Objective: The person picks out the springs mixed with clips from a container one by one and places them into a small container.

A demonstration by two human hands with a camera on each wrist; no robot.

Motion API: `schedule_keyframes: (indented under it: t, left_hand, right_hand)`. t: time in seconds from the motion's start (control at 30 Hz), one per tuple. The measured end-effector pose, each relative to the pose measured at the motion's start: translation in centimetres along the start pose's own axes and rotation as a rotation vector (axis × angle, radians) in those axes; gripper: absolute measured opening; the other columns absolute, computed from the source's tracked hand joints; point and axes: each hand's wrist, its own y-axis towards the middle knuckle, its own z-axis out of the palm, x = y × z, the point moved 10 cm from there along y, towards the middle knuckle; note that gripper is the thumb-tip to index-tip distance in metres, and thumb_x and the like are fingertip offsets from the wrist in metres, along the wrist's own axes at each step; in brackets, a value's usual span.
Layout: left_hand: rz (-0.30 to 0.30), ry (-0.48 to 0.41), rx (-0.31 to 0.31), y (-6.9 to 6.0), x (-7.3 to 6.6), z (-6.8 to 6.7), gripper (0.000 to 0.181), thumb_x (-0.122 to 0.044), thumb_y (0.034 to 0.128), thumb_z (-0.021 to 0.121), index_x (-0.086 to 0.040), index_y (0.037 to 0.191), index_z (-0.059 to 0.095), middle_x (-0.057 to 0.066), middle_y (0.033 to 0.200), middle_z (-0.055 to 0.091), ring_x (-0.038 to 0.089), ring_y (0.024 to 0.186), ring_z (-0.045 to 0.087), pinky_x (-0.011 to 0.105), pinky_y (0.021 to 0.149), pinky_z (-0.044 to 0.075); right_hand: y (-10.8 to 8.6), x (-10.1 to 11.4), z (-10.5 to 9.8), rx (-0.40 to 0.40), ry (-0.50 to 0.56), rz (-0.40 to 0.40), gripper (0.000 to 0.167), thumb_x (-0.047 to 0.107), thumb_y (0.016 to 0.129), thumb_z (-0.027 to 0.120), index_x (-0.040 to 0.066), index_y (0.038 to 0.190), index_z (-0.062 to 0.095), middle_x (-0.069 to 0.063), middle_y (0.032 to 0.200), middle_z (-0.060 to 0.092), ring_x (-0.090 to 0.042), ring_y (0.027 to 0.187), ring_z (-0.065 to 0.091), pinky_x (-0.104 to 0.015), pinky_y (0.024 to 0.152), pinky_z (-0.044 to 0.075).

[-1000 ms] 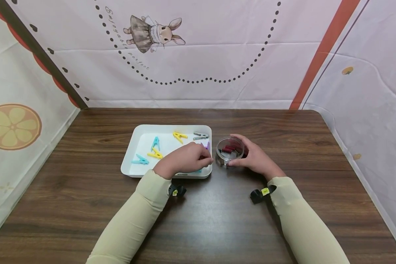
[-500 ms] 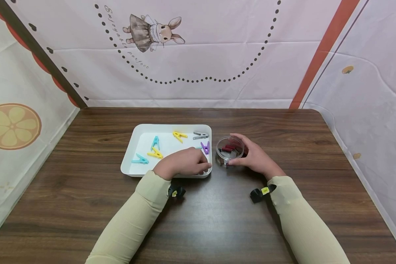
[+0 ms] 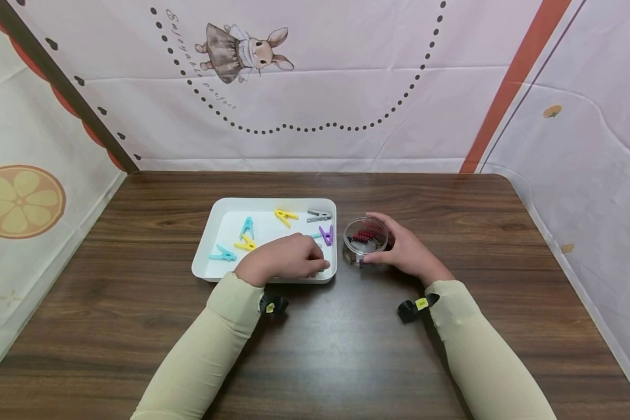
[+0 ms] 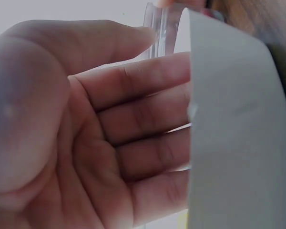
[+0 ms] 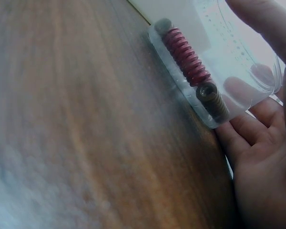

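My left hand (image 3: pixel 289 257) is over the front right part of a white tray (image 3: pixel 205 266). Its fingers (image 4: pixel 148 109) bend slightly and the thumb stands apart, with nothing seen between them; the tray's wall hides the fingertips in the left wrist view. Near it in the tray lie a purple clip (image 3: pixel 326 235) and a grey clip (image 3: pixel 319 216). To the right of the tray, my right hand (image 3: pixel 406 251) grips a clear round plastic jar (image 3: pixel 350 252) with thumb and fingers around its side. Red springs (image 5: pixel 187 57) and a darker spring (image 5: pixel 213 101) lie inside the jar.
Yellow clips (image 3: pixel 285 217) and light blue clips (image 3: pixel 223 254) are scattered in the tray's left and back parts. Tray and jar stand close together on a dark wooden table (image 3: pixel 341 350). A printed cloth (image 3: pixel 346 87) hangs behind the table.
My left hand has shifted slightly left and toward the tray's front, uncovering the purple clip. The small dark red thing at its fingers is out of sight. My right hand keeps the jar in place.
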Motion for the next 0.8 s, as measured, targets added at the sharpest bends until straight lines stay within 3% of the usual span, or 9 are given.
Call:
schedule_keyframes:
  t: [0.27,0.47,0.8]
  left_hand:
    - [-0.02,0.009,-0.02,-1.1,1.5,-0.7,0.033,-0.036,0.0956,0.057,-0.017,0.072,0.069,-0.008,0.055,0.044,0.007,0.054,0.041,0.026,0.055,0.037]
    - [-0.049,0.009,-0.025,-1.7,3.0,-0.9,0.013,-0.027,0.0884,0.067,-0.023,0.077,0.071,-0.011,0.068,0.061,0.008,0.066,0.052,0.027,0.066,0.045]
    - [-0.093,0.009,0.036,-2.6,4.2,-1.0,0.011,-0.013,0.0823,0.071,-0.022,0.077,0.073,-0.01,0.081,0.067,0.009,0.076,0.056,0.028,0.073,0.048]
  right_hand:
    - [0.1,-0.1,-0.1,-0.004,-0.025,0.003,0.094,0.04,0.07,0.085,0.028,0.148,0.034,0.003,0.148,0.046,-0.018,0.135,0.045,-0.049,0.115,0.03]
    - [0.1,-0.2,-0.1,-0.007,-0.024,-0.002,0.094,0.04,0.07,0.085,0.026,0.148,0.034,0.002,0.148,0.046,-0.019,0.136,0.045,-0.049,0.115,0.03]
    - [0.1,-0.2,-0.1,-0.011,-0.026,-0.004,0.096,0.04,0.07,0.085,0.022,0.149,0.033,0.001,0.147,0.047,-0.019,0.135,0.045,-0.049,0.114,0.031]
